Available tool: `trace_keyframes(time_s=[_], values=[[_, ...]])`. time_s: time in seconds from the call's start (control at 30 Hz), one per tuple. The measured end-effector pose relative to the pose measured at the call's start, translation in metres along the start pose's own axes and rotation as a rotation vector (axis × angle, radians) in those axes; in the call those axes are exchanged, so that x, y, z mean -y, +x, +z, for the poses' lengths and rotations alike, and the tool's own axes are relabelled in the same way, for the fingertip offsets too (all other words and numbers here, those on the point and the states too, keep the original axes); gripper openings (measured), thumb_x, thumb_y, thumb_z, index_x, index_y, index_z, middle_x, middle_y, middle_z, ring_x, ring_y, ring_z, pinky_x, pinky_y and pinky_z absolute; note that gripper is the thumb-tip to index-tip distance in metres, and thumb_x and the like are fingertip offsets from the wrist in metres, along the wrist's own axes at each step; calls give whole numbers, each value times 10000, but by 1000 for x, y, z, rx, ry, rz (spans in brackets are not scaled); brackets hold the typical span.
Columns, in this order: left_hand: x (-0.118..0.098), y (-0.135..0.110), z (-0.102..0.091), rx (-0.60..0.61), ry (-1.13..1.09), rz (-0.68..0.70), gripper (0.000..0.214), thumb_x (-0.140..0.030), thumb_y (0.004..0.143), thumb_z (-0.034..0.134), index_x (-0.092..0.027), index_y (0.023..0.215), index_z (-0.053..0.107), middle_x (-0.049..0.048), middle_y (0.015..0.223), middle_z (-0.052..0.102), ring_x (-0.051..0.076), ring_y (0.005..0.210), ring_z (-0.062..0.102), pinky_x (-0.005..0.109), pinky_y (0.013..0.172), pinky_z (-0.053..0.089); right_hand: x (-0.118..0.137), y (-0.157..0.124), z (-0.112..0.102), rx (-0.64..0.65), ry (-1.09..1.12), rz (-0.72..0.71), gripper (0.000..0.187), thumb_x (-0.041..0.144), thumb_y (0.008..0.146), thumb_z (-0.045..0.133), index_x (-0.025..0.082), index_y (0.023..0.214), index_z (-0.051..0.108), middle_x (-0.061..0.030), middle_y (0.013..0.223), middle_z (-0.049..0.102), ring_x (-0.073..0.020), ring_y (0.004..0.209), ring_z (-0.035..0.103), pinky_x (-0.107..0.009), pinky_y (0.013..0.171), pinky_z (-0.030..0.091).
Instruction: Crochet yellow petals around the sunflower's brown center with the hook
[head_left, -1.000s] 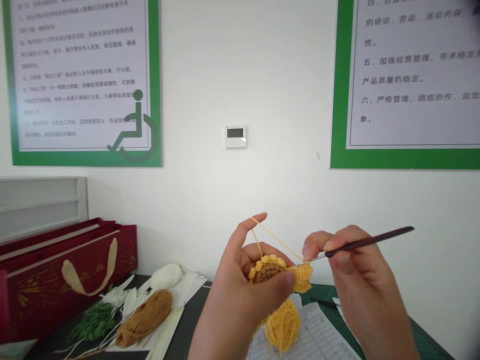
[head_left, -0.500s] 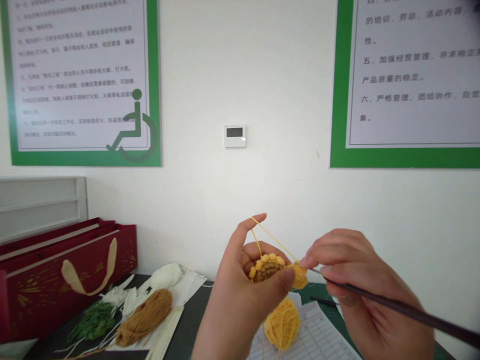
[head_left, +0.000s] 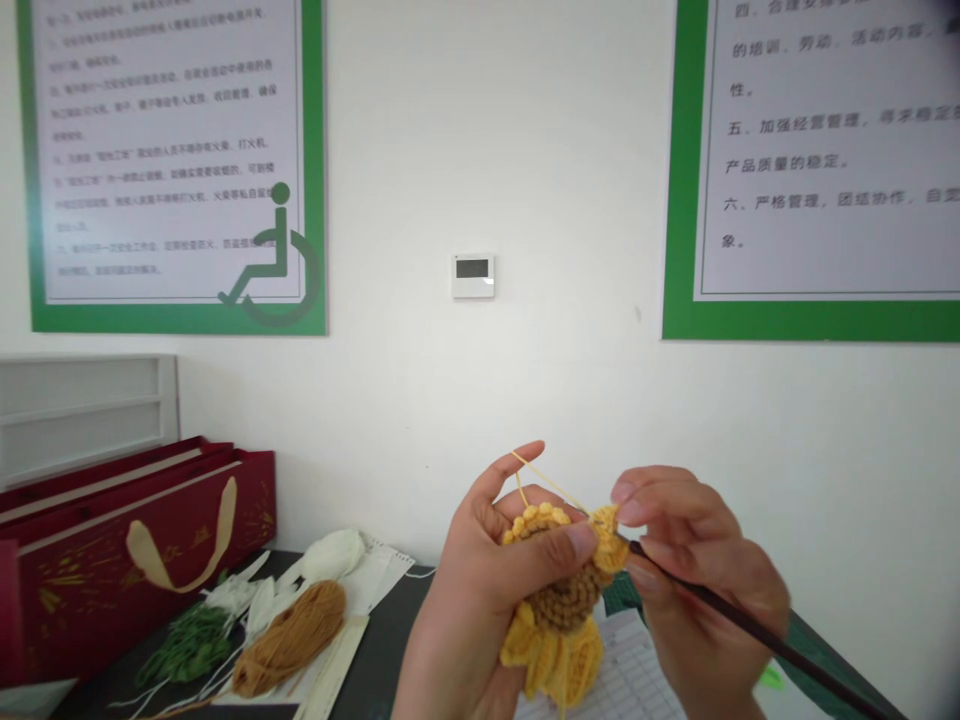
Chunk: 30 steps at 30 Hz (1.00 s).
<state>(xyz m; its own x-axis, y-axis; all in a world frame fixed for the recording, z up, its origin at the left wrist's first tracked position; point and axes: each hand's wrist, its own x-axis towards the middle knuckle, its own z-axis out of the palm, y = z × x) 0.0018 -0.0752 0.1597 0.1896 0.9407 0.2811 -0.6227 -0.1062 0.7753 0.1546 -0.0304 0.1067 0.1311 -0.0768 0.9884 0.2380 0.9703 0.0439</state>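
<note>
My left hand [head_left: 491, 570] pinches a round crocheted flower piece, its brown centre [head_left: 566, 600] ringed by yellow stitches and yellow petals [head_left: 551, 665]. A strand of yellow yarn [head_left: 551, 475] loops over the raised left index finger and runs down to the work. In my right hand [head_left: 697, 565] is a crochet hook with a dark handle [head_left: 739, 612], its tip at a small yellow petal [head_left: 609, 540] on the upper right edge. The right fingertips touch that petal. The flower hides the hook's very tip in part.
On the dark table [head_left: 386, 620] at left lie a brown yarn skein [head_left: 292, 640], green yarn [head_left: 187, 643] and white yarn [head_left: 334, 553]. Behind them stands a red gift bag [head_left: 150, 560]. Printed paper [head_left: 634, 665] and a green cutting mat [head_left: 832, 650] are under my hands.
The flower has turned toward me, showing its brown centre and lower petals. My right hand has shifted slightly, fingers now on the small petal. The yellow yarn ball is no longer visible.
</note>
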Motion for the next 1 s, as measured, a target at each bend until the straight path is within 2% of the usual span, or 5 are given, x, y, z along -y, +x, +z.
trace_keyframes(time_s=[0.13,0.3,0.7,0.83,1.0], values=[[7,-1,4,-101,124,165,834,-116,650,886,-145,1374,473,-26,710,697,121,573,607,244,602,480,5,-5,6,34,-414,-307,389,-3,728,725,306,963,689,-11,943,684,-211,836,657,-404,707,581],[10,-6,10,-219,374,399,770,-78,707,815,-247,1379,478,-49,686,683,159,674,643,258,681,496,32,7,6,51,-453,-169,275,65,796,640,249,1001,657,-40,857,688,-209,769,627,-378,669,528],[-2,-6,-3,-9,259,160,797,-138,685,878,-240,1386,512,-32,742,677,106,583,549,223,554,406,24,16,12,-12,446,833,271,408,984,574,229,787,523,11,733,568,-130,678,534,-262,633,473],[1,-7,0,-47,238,173,781,-117,700,856,-249,1389,514,-29,750,681,106,575,548,218,543,407,22,13,7,21,159,472,33,235,964,608,259,942,618,0,810,616,-148,745,588,-280,632,484],[2,-7,5,18,98,31,786,-95,648,883,-173,1355,547,-10,760,692,103,565,570,226,568,435,19,10,-9,91,-527,-365,322,-11,723,779,257,886,710,2,913,705,-173,805,634,-377,743,499]])
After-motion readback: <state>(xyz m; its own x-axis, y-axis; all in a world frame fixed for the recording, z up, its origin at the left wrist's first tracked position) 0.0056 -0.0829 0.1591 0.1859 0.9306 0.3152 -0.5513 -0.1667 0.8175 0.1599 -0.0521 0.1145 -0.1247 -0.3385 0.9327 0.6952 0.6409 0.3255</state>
